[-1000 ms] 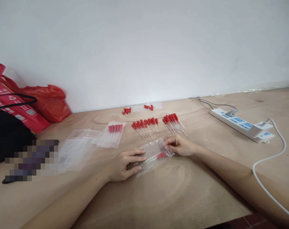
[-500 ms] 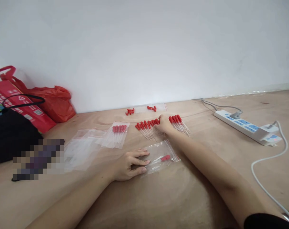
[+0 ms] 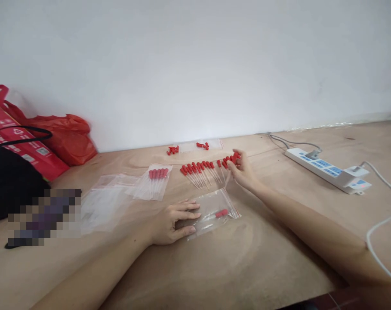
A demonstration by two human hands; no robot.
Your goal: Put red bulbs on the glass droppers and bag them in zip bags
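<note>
My left hand (image 3: pixel 174 221) lies with fingers stretched out on a clear zip-lock bag (image 3: pixel 208 204). Inside this bag shows a red rubber bulb (image 3: pixel 221 213), perhaps more than one. Beyond it, red-bulbed droppers (image 3: pixel 197 170) with thin pale stems lie in a fanned row. At the row's right end, my right hand (image 3: pixel 243 172) has its thumb and fingers closed around several red bulbs. Its fingers partly hide those droppers. Left of the row rests a filled bag of droppers (image 3: pixel 157 183), overlapping a stack of clear bags (image 3: pixel 109 200).
Loose red bulbs (image 3: pixel 172 150) lie near the wall beside another clear bag (image 3: pixel 185 147) with red bulbs on it. A power strip (image 3: pixel 327 170) with plugs and a white cable (image 3: pixel 372 219) is at right. Red bags (image 3: pixel 64 137) and a black item (image 3: pixel 17 185) stand at left.
My right hand has shifted right along the row of droppers, uncovering the middle ones and now covering the right-hand ones. My left hand stays on the bag. The view has turned slightly.
</note>
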